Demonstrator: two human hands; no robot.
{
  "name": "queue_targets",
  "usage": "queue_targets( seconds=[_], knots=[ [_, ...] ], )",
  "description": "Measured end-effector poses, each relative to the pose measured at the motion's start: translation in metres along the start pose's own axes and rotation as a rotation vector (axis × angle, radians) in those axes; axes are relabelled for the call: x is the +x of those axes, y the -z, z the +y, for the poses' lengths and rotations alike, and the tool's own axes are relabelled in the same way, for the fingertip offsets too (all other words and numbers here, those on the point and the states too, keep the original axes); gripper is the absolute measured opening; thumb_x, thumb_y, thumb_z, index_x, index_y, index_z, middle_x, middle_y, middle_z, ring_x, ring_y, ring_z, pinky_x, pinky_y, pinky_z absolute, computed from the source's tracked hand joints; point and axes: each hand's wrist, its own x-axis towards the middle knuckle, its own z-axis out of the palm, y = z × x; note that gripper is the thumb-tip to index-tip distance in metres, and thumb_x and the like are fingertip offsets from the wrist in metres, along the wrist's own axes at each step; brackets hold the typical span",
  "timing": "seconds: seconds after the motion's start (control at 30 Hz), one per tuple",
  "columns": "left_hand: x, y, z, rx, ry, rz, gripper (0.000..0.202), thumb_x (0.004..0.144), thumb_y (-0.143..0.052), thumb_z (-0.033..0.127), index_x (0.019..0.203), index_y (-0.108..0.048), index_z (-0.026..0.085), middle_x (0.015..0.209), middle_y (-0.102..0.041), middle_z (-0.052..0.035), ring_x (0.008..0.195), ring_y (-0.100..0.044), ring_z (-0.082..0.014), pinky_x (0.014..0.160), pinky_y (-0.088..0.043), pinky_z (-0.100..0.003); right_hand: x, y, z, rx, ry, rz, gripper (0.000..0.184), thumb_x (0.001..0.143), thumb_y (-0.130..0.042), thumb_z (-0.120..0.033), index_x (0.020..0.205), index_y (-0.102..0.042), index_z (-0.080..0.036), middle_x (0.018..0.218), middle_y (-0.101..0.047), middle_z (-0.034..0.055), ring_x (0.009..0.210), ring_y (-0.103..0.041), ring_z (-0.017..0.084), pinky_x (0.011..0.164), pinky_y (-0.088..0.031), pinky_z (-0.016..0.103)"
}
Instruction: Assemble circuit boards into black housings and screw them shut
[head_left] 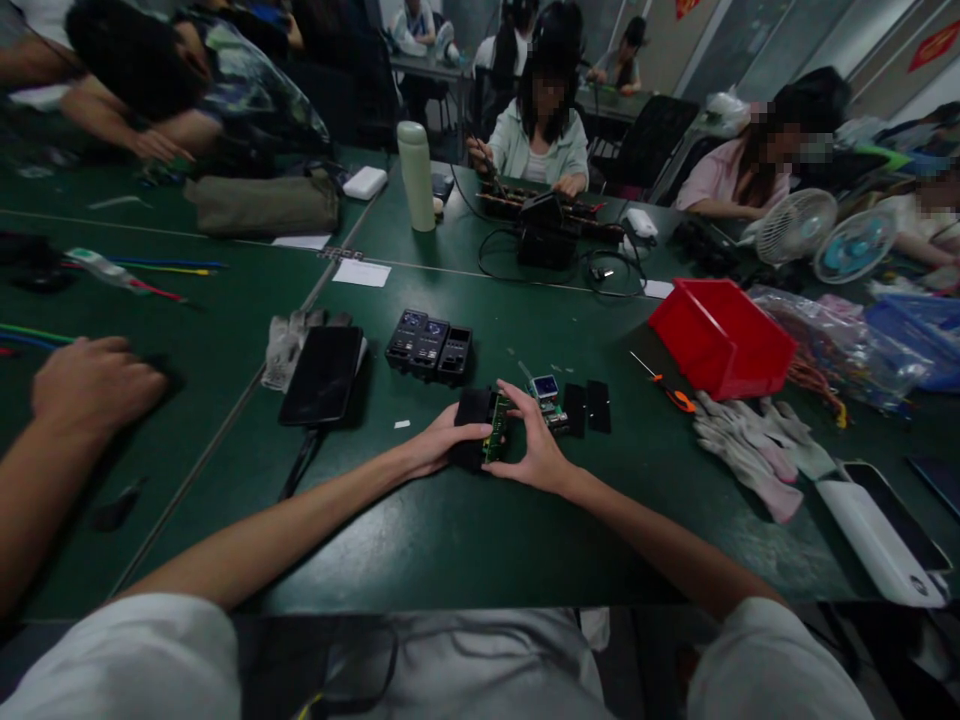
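Both my hands meet at the table's middle on a small black case [471, 410] with a green circuit board [496, 427] set in it. My left hand [439, 448] wraps the case from the left, fingers closed on it. My right hand [532, 445] presses the board from the right, fingers curled over its edge. Just beyond lie a small module with a blue screen [546, 388] and two black flat pieces [587, 408].
Three assembled black units [429, 346] and a dark phone [322, 374] on a grey glove lie ahead left. A red bin [721, 335], orange-handled screwdriver [671, 392], grey gloves [754, 445] and white power bank [877, 535] sit right. A neighbour's hand [90, 385] rests at left.
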Motion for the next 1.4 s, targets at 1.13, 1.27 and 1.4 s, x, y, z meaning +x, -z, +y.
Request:
queue_targets(
  seconds=[1.13,1.27,1.4],
  knots=[
    [0.006,0.007,0.003,-0.182,0.125,-0.062,0.035,0.077,-0.069,0.021,0.110,-0.060,0.012,0.107,-0.068,-0.0127,0.083,-0.068,-0.0159,0.074,-0.056,-0.025,0.003,0.002,0.014,0.247,-0.216,-0.078,0.073,0.077,-0.070,-0.026,0.139,-0.033,-0.025,0.115,-0.056,0.0074,0.101,-0.060,0.021,0.094,-0.049,0.042],
    [0.006,0.007,0.005,-0.194,0.132,-0.104,0.036,0.080,-0.065,0.024,0.113,-0.059,0.010,0.105,-0.069,-0.0145,0.084,-0.069,-0.0175,0.076,-0.055,-0.027,0.002,0.001,0.014,0.224,-0.197,-0.051,0.082,0.071,-0.075,-0.029,0.140,-0.031,-0.026,0.136,-0.042,0.0113,0.114,-0.054,0.024,0.098,-0.047,0.042],
    [0.008,0.006,0.006,-0.292,0.146,-0.130,0.039,0.086,-0.056,0.033,0.117,-0.059,0.010,0.108,-0.068,-0.0159,0.089,-0.068,-0.0208,0.079,-0.054,-0.031,0.001,0.001,0.016,0.262,-0.261,-0.006,0.073,0.077,-0.071,-0.032,0.139,-0.033,-0.027,0.142,-0.036,0.0113,0.121,-0.049,0.025,0.097,-0.047,0.042]
  ],
)
